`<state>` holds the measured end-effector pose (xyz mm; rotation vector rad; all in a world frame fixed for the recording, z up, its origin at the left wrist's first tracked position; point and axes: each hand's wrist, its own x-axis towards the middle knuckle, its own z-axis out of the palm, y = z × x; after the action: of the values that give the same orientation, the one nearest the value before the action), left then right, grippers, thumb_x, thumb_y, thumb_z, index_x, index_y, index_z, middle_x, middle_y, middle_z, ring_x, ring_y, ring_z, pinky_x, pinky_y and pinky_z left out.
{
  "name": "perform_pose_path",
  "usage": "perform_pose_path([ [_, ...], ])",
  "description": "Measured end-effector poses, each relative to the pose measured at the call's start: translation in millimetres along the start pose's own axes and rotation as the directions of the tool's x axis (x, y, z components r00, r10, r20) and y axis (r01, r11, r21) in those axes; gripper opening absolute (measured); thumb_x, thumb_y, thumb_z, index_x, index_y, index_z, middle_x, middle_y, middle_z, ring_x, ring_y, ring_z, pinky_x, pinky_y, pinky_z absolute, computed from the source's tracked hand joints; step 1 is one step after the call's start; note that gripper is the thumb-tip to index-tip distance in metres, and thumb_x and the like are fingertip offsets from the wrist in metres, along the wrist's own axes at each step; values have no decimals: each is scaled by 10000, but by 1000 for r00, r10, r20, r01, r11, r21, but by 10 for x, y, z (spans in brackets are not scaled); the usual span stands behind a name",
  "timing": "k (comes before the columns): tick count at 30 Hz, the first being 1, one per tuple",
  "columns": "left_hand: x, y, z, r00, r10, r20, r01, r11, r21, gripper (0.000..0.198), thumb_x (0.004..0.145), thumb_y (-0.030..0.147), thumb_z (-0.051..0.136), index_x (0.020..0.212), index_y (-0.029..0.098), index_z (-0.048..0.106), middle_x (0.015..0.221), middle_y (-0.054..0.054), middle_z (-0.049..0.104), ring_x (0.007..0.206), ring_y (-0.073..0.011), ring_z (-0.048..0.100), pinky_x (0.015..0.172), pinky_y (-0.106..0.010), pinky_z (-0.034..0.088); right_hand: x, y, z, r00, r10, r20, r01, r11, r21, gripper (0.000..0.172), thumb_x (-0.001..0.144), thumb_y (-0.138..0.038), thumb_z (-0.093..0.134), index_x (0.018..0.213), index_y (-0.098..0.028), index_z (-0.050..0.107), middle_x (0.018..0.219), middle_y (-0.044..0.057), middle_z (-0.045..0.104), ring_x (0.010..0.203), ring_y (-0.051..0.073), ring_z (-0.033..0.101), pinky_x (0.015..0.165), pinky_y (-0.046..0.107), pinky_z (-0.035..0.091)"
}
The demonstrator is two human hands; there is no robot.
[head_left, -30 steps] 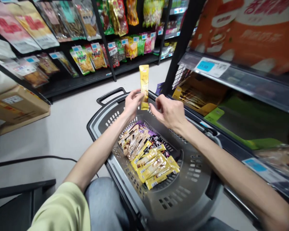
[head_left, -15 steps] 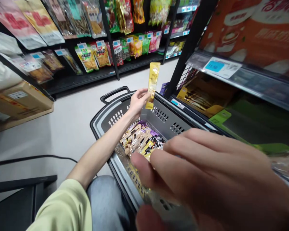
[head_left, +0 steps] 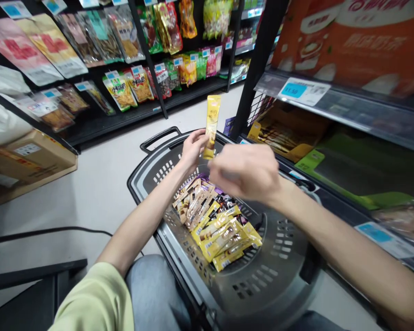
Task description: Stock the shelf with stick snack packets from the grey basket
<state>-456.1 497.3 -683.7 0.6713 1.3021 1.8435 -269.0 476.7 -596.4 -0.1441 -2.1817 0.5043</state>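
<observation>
A slim yellow stick packet point(head_left: 212, 123) stands upright in the fingers of my left hand point(head_left: 194, 148), above the far end of a grey shopping basket point(head_left: 148, 172). My right hand point(head_left: 244, 171) is just right of the packet's lower end, over the basket. Its fingers look curled, but motion blurs them and I cannot make out anything in them. Below both hands, the basket holds a pile of yellow stick packets point(head_left: 224, 234), with beige stick packets point(head_left: 196, 202) further left and some purple and dark ones partly behind my right hand.
On the right, a shelf point(head_left: 348, 115) carries large orange packages point(head_left: 352, 46), with an open carton of sticks point(head_left: 283, 140) below. Bagged snacks point(head_left: 143, 85) line the black shelves ahead. A cardboard box point(head_left: 31, 161) stands on the left, and a black cable point(head_left: 55, 229) crosses the floor.
My right hand has moved away from the camera, forward and left, to beside the yellow packet. My left hand still holds that packet. The view has shifted slightly, and more of the pile shows.
</observation>
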Motion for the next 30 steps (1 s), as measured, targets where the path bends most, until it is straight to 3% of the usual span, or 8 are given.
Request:
perform_pose_path([
  [2,-9,14,16,1000,-12,20,12,1000,5,190,815,156,693,1000,195,679,1006,-25,734,956,-176,663,821,-293,514,-39,527,183,986,114,-121,-107,992,68,153,843,-255,621,994,-229,630,876,25,687,718,135,628,646,277,535],
  [4,-32,26,43,998,-31,63,31,1000,7,212,806,172,683,1018,183,681,1051,-36,735,1001,-176,663,819,-276,513,-112,951,318,900,398,-178,-360,909,212,270,801,-253,656,1058,-215,583,1051,64,675,770,139,642,595,252,523],
  [6,-75,33,79,990,-50,135,49,999,13,212,801,194,688,1012,176,682,1099,-48,731,1038,-176,658,825,-262,510,-195,1204,402,750,659,-56,-569,686,452,320,774,-310,706,1046,-213,568,1020,52,665,719,134,645,551,239,518],
  [8,-133,32,121,977,-66,205,62,998,26,212,799,212,699,1006,173,681,1138,-58,720,1050,-182,655,824,-264,512,-259,1300,445,648,747,149,-653,444,614,341,772,-404,742,1004,-199,596,939,40,670,677,132,647,540,239,523],
  [10,-188,25,157,968,-75,240,67,997,40,215,801,230,713,1006,171,680,1144,-68,712,1035,-188,655,818,-278,517,-289,1304,461,647,724,238,-646,355,676,368,759,-478,775,931,-181,641,869,37,678,663,128,640,543,233,521],
  [14,-233,0,179,970,-57,235,38,996,83,212,814,284,740,988,176,685,1097,-69,706,987,-190,656,834,-320,530,-295,1280,465,691,709,140,-583,433,687,414,685,-512,849,863,-174,689,813,23,684,631,111,611,511,210,484],
  [24,-201,-26,145,988,-44,149,5,967,253,178,780,327,753,870,182,700,938,-47,712,934,-186,654,852,-340,539,-318,1303,493,643,760,88,-596,425,681,392,622,-439,882,824,-179,670,750,-4,666,570,101,596,469,205,452],
  [30,-200,-29,141,989,-31,143,-15,952,306,128,775,314,727,826,202,692,907,-29,696,914,-176,628,732,-279,516,-317,1292,487,620,777,105,-610,394,687,311,663,-411,844,796,-185,677,721,-2,661,574,102,595,471,202,449],
])
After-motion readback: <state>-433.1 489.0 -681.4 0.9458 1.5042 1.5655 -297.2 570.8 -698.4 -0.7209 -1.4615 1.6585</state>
